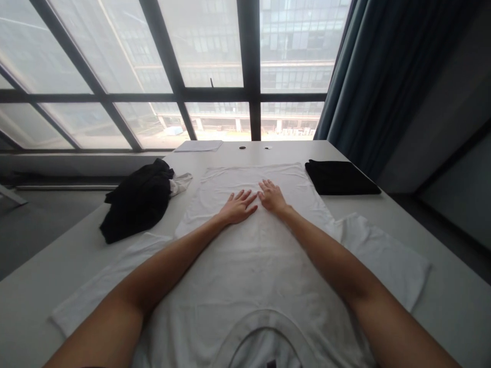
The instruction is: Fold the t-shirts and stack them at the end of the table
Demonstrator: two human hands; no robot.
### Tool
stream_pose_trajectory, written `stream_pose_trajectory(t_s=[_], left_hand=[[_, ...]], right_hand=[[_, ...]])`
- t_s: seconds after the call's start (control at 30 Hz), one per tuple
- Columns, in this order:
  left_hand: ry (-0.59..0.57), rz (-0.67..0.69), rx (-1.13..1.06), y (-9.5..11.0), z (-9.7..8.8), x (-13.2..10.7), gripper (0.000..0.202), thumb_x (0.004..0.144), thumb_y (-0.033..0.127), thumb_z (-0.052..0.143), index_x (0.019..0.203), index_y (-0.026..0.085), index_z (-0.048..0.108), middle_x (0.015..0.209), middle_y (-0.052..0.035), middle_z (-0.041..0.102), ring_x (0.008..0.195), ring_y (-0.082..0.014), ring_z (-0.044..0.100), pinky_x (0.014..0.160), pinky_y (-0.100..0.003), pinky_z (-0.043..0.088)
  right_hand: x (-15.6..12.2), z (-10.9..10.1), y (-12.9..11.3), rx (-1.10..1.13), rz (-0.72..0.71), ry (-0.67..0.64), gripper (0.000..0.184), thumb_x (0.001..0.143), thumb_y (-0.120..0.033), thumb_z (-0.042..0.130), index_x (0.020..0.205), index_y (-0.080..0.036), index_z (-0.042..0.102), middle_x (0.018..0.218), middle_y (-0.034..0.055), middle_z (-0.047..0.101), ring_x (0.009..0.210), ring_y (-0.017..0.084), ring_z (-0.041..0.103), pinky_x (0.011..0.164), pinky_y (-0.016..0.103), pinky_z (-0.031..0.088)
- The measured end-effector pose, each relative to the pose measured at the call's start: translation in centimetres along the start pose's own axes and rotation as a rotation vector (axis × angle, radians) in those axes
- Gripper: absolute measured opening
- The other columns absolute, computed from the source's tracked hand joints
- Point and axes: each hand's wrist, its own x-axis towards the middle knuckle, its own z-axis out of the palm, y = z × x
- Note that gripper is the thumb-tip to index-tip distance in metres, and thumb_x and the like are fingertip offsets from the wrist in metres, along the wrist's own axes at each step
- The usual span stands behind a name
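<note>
A white T-shirt (261, 260) lies spread out on the table, its collar at the near edge of the view and its hem toward the window. Both sleeves stretch out to the sides, and wrinkles run across the cloth. My left hand (238, 207) rests flat on the shirt's upper middle, fingers spread. Close beside it, my right hand (271, 196) also presses on the cloth with fingers extended. The two hands nearly meet at the fingertips. Neither holds anything. My forearms cover parts of the shirt's sides.
On the white table (406, 220), a crumpled black garment (138, 199) with a bit of pale cloth lies at the left. A folded black garment (341, 177) sits at the right. White papers (198, 146) lie at the far edge, before the windows. A dark curtain (368, 76) hangs at the right.
</note>
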Motion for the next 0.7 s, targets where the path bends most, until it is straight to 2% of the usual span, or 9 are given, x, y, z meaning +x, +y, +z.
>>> stream_pose_trajectory(t_s=[0.07,0.13,0.2,0.27,0.37,0.5,0.7], left_hand=[[-0.011,-0.012,0.007,-0.1,0.0,0.2,0.065,0.1,0.063,0.029,0.16,0.037,0.023,0.168,0.0007,0.017,0.155,-0.0275,0.01,0.122,-0.052,0.005],[-0.005,-0.015,0.012,-0.1,0.1,0.4,0.065,0.1,0.063,0.029,0.16,0.037,0.024,0.168,0.0007,0.016,0.155,-0.0274,0.01,0.122,-0.052,0.005],[0.007,-0.007,0.015,-0.1,0.1,0.4,0.065,0.1,0.063,0.03,0.159,0.037,0.025,0.168,-0.0005,0.017,0.155,-0.028,0.011,0.122,-0.053,0.005],[0.011,0.001,0.013,-0.1,0.1,0.3,0.065,0.1,0.063,0.03,0.159,0.035,0.027,0.167,-0.0016,0.018,0.154,-0.0288,0.012,0.122,-0.054,0.007],[0.006,0.018,0.007,-0.1,-0.2,0.1,0.067,0.1,0.066,0.027,0.159,0.034,0.027,0.167,-0.0032,0.018,0.154,-0.03,0.013,0.121,-0.057,0.009],[0.001,0.032,0.02,-0.1,-0.4,0.0,0.07,0.1,0.068,0.023,0.16,0.032,0.025,0.167,-0.0057,0.018,0.154,-0.0311,0.013,0.119,-0.06,0.012],[-0.005,0.031,0.033,0.0,-0.5,-0.1,0.071,0.099,0.068,0.022,0.159,0.031,0.026,0.167,-0.0051,0.018,0.154,-0.0311,0.014,0.12,-0.06,0.012]], right_hand=[[-0.6,0.6,-0.2,-0.198,-0.014,-0.095,0.044,0.09,-0.027,0.059,0.134,-0.021,0.059,0.16,0.0088,0.038,0.153,0.028,0.019,0.122,0.056,-0.006],[-1.1,0.4,-0.3,-0.327,-0.044,-0.106,0.049,0.094,-0.031,0.053,0.142,-0.021,0.052,0.163,0.0084,0.031,0.154,0.028,0.013,0.122,0.057,-0.006],[-1.3,0.0,-0.4,-0.5,-0.07,-0.126,0.05,0.098,-0.036,0.045,0.146,-0.02,0.046,0.165,0.0092,0.027,0.154,0.027,0.01,0.122,0.057,-0.002],[-1.4,-0.4,-0.4,-0.644,-0.062,-0.161,0.052,0.101,-0.041,0.04,0.147,-0.019,0.045,0.164,0.0124,0.03,0.153,0.029,0.015,0.121,0.058,0.007],[-1.5,-0.5,-0.7,-0.725,-0.053,-0.137,0.055,0.102,-0.043,0.036,0.15,-0.017,0.041,0.164,0.0145,0.029,0.152,0.028,0.019,0.121,0.055,0.013],[-1.7,-0.3,-1.0,-0.76,-0.05,-0.144,0.055,0.103,-0.043,0.033,0.15,-0.016,0.04,0.164,0.0143,0.029,0.152,0.026,0.019,0.121,0.051,0.014],[-1.7,-0.3,-1.0,-0.778,0.005,-0.134,0.057,0.103,-0.043,0.033,0.151,-0.014,0.04,0.164,0.0161,0.028,0.152,0.028,0.019,0.12,0.052,0.016]])
